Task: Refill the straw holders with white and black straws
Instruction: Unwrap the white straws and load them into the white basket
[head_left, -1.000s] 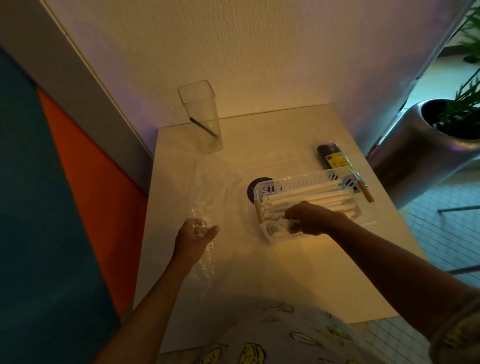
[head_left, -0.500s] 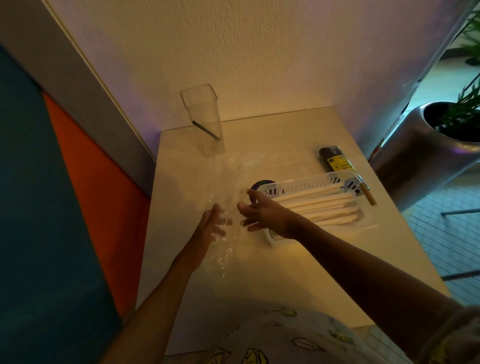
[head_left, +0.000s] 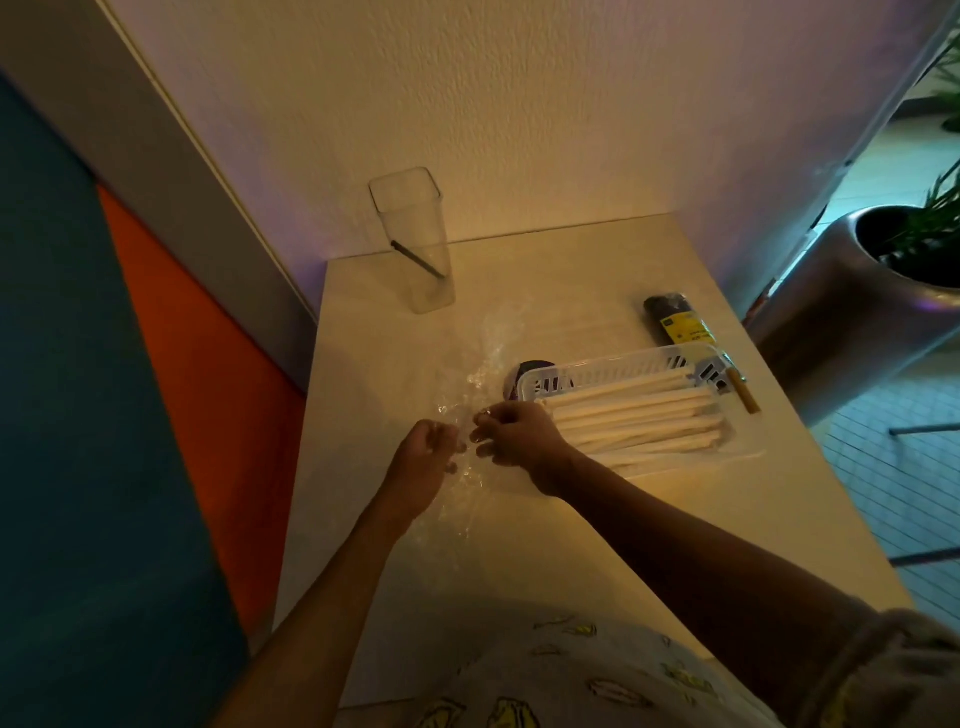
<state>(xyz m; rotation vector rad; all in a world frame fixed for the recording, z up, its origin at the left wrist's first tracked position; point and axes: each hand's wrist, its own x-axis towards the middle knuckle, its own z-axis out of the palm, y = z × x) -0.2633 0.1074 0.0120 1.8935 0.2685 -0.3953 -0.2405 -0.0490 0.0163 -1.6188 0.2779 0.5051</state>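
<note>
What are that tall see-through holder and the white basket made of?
The tall holder looks like clear, glossy hard plastic, possibly acrylic or glass: the wall and one black straw show straight through it. The white basket looks like moulded plastic with a smooth, slightly shiny finish, judging by its thin slotted walls.

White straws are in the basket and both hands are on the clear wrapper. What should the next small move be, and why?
Probably set the empty clear wrapper aside, then reach for the pack of black straws: the white straws already fill the basket, while the clear holder has only one black straw.
</note>
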